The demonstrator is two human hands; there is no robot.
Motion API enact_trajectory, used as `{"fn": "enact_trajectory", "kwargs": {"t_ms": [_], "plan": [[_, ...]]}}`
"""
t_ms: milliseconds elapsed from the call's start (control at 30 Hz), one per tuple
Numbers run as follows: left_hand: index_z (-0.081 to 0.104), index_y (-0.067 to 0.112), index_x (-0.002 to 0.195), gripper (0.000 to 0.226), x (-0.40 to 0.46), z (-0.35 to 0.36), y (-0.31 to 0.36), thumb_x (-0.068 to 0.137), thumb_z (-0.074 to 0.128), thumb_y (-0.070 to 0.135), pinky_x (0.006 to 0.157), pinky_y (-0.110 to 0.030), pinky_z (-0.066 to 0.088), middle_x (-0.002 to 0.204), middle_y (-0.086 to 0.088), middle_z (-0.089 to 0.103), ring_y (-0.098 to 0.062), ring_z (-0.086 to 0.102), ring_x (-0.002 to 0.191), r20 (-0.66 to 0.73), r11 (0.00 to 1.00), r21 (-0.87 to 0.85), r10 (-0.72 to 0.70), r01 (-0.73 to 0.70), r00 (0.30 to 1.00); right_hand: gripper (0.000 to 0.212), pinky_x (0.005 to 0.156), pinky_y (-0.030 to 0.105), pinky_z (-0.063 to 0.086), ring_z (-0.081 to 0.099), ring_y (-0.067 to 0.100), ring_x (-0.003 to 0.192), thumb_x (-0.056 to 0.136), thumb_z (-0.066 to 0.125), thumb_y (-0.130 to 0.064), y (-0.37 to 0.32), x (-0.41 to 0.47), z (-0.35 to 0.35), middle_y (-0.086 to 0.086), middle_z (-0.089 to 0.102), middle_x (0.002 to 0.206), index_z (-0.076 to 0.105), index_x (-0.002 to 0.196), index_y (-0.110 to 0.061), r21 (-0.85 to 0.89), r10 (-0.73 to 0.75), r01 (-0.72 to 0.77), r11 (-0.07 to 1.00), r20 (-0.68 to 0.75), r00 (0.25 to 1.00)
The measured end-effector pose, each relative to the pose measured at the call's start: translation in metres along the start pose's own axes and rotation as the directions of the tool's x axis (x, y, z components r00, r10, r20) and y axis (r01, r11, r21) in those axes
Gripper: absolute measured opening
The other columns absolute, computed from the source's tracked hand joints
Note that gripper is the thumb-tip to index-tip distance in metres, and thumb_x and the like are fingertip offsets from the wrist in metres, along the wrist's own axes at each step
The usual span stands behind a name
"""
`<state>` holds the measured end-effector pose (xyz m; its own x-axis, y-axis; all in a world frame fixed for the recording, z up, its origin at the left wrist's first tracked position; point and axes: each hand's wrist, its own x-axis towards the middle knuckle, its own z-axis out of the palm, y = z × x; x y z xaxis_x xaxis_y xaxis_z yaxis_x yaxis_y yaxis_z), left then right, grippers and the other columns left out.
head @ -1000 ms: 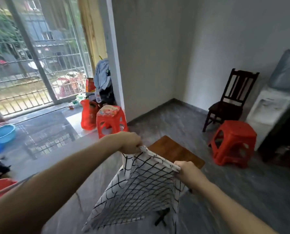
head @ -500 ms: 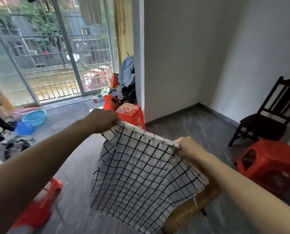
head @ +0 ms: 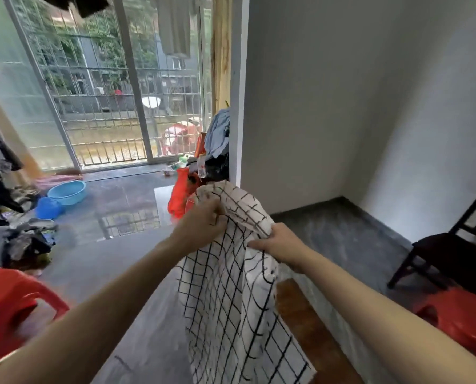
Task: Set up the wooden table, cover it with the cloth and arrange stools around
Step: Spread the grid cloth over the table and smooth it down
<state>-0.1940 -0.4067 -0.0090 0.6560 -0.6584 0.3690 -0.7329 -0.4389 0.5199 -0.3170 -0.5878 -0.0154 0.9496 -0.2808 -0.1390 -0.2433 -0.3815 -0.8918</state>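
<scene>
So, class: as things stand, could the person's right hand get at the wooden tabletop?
Probably not yet. The right hand grips the checked cloth, as does the left hand, and the cloth hangs over part of the wooden tabletop; it would need to let go first.

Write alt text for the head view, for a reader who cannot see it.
Both hands, left hand and right hand, grip a bunched white black-grid cloth hanging over a brown wooden table. Red plastic stools stand at either side on the grey floor.
</scene>
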Motion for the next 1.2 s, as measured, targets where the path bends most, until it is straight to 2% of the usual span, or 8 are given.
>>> {"fn": "enact_trajectory", "kwargs": {"t_ms": [200, 333, 400, 500, 633, 767, 1033, 1200], "plan": [[0.048, 0.025, 0.099, 0.033, -0.045, 0.057, 0.048, 0.087, 0.048, 0.055, 0.067, -0.019, 0.045, 0.095, 0.001, 0.052, -0.003, 0.049, 0.077, 0.085, 0.781, -0.600, -0.152, 0.172, 0.985, 0.019, 0.075, 0.039, 0.060, 0.069, 0.020, 0.080, 0.077, 0.077, -0.025, 0.028, 0.051, -0.007, 0.003, 0.072, 0.086, 0.071, 0.090, -0.014, 0.051, 0.063, -0.052, 0.997, -0.253, 0.965], [0.041, 0.042, 0.118, 0.061, -0.057, 0.077, 0.041, 0.068, 0.070, 0.059, 0.079, -0.013, 0.047, 0.121, 0.018, 0.043, 0.001, 0.050, 0.104, 0.159, 0.869, -0.425, -0.203, 0.252, 0.966, 0.025, 0.078, 0.044, 0.059, 0.069, 0.022, 0.082, 0.072, 0.076, -0.030, 0.034, 0.068, -0.014, 0.003, 0.072, 0.087, 0.069, 0.090, -0.014, 0.038, 0.085, -0.077, 0.996, -0.326, 0.941], [0.056, 0.034, 0.110, 0.038, -0.049, 0.081, 0.031, 0.078, 0.073, 0.047, 0.070, -0.007, 0.042, 0.109, 0.014, 0.054, 0.000, 0.055, 0.092, 0.058, 0.915, -0.335, -0.216, 0.223, 0.975, 0.021, 0.072, 0.041, 0.060, 0.069, 0.024, 0.080, 0.075, 0.076, -0.025, 0.035, 0.070, -0.020, 0.006, 0.071, 0.085, 0.069, 0.088, -0.009, 0.058, 0.086, -0.069, 0.996, -0.354, 0.931], [0.070, 0.017, 0.088, 0.012, -0.036, 0.078, 0.021, 0.093, 0.064, 0.026, 0.059, -0.014, 0.037, 0.078, -0.008, 0.067, -0.001, 0.053, 0.068, -0.009, 0.875, -0.384, -0.324, 0.296, 0.946, 0.024, 0.062, 0.034, 0.060, 0.070, 0.024, 0.078, 0.080, 0.077, -0.024, 0.038, 0.067, -0.029, 0.010, 0.072, 0.086, 0.070, 0.091, -0.003, 0.103, 0.070, -0.037, 0.994, -0.342, 0.937], [0.075, 0.016, 0.089, 0.016, -0.022, 0.069, 0.011, 0.094, 0.062, 0.023, 0.080, -0.036, 0.052, 0.086, -0.009, 0.074, -0.021, 0.068, 0.084, -0.002, 0.753, -0.496, -0.500, 0.433, 0.866, 0.037, 0.058, 0.030, 0.059, 0.071, 0.016, 0.074, 0.076, 0.079, -0.048, 0.041, 0.057, -0.042, 0.004, 0.074, 0.081, 0.074, 0.087, -0.013, 0.158, 0.021, 0.024, 0.987, -0.277, 0.961], [0.074, 0.018, 0.080, 0.017, -0.004, 0.053, -0.002, 0.092, 0.063, 0.017, 0.087, -0.048, 0.052, 0.087, -0.009, 0.075, -0.022, 0.066, 0.081, -0.035, 0.662, -0.605, -0.578, 0.443, 0.815, 0.027, 0.055, 0.024, 0.054, 0.071, 0.016, 0.079, 0.076, 0.079, -0.045, 0.049, 0.048, -0.059, -0.001, 0.075, 0.081, 0.075, 0.082, -0.019, 0.177, -0.008, 0.058, 0.982, -0.274, 0.962], [0.068, 0.013, 0.080, 0.018, 0.026, 0.027, -0.024, 0.094, 0.059, 0.020, 0.074, -0.040, 0.050, 0.085, -0.019, 0.070, -0.024, 0.060, 0.076, -0.157, 0.754, -0.505, -0.559, 0.420, 0.814, 0.026, 0.043, 0.025, 0.043, 0.057, 0.017, 0.049, 0.075, 0.083, -0.021, 0.086, 0.031, -0.113, 0.006, 0.062, 0.062, 0.062, 0.078, -0.006, -0.073, 0.117, -0.133, 0.988, -0.188, 0.975], [0.065, 0.019, 0.080, 0.020, 0.035, 0.008, -0.036, 0.097, 0.055, 0.019, 0.074, -0.036, 0.046, 0.081, -0.006, 0.067, -0.025, 0.060, 0.079, -0.209, 0.779, -0.480, -0.548, 0.404, 0.810, 0.031, 0.045, 0.027, 0.041, 0.054, 0.020, 0.055, 0.075, 0.083, -0.018, 0.112, 0.019, -0.155, 0.010, 0.060, 0.071, 0.059, 0.092, -0.008, -0.191, 0.256, -0.282, 0.940, -0.151, 0.955]]}}
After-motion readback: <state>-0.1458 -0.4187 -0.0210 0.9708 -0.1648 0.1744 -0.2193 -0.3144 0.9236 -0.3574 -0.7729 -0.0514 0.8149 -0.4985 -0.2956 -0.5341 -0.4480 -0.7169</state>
